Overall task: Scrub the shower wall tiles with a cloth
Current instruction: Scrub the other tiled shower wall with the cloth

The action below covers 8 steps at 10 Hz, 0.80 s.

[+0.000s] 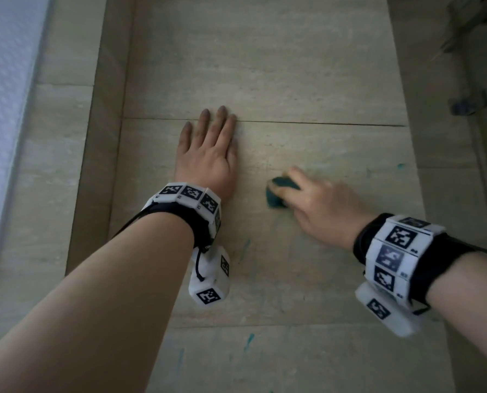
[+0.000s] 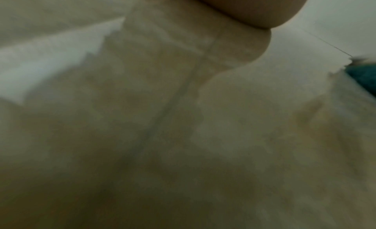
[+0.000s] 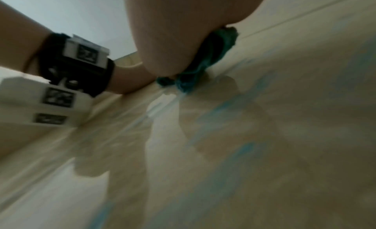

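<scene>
Beige stone wall tiles (image 1: 307,75) fill the head view, with a thin grout line (image 1: 321,123) across the middle. My left hand (image 1: 211,148) lies flat on the tile, fingers straight and reaching up to that line. To its right my right hand (image 1: 316,202) grips a bunched dark teal cloth (image 1: 279,194) and presses it against the tile. In the right wrist view the cloth (image 3: 203,61) is squeezed under my palm (image 3: 183,31) against the wall, and my left wrist band (image 3: 77,63) shows at the left. The cloth's edge (image 2: 364,78) shows at the far right of the blurred left wrist view.
Faint teal streaks (image 1: 246,248) mark the tile below the hands, and more (image 1: 249,341) lie lower down. A tiled side wall (image 1: 100,137) meets the main wall at the left, beside a pale frosted panel (image 1: 1,109). A dark fitting (image 1: 469,103) sits on the right wall.
</scene>
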Each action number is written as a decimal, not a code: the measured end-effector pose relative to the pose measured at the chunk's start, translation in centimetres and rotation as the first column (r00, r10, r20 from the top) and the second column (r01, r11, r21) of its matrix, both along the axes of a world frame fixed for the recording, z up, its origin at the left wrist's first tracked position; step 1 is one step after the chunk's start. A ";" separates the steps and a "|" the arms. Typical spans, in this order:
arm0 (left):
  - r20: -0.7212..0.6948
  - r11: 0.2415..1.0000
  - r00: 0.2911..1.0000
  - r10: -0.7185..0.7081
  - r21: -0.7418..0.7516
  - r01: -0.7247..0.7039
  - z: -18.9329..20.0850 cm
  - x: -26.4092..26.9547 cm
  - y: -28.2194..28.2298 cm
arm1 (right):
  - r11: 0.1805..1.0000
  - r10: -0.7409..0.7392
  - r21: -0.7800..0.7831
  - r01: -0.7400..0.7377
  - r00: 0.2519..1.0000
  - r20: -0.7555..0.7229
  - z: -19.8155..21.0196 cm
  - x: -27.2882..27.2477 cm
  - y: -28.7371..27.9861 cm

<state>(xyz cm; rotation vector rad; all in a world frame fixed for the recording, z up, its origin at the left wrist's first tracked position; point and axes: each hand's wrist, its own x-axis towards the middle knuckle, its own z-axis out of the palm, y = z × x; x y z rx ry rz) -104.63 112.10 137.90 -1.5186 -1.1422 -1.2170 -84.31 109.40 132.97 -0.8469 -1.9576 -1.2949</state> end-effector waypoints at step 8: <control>-0.003 1.000 1.000 0.007 -0.007 -0.007 0.1 -0.1 0.0 | 0.997 -0.034 0.048 0.066 0.873 -0.487 0.3 0.4 0.0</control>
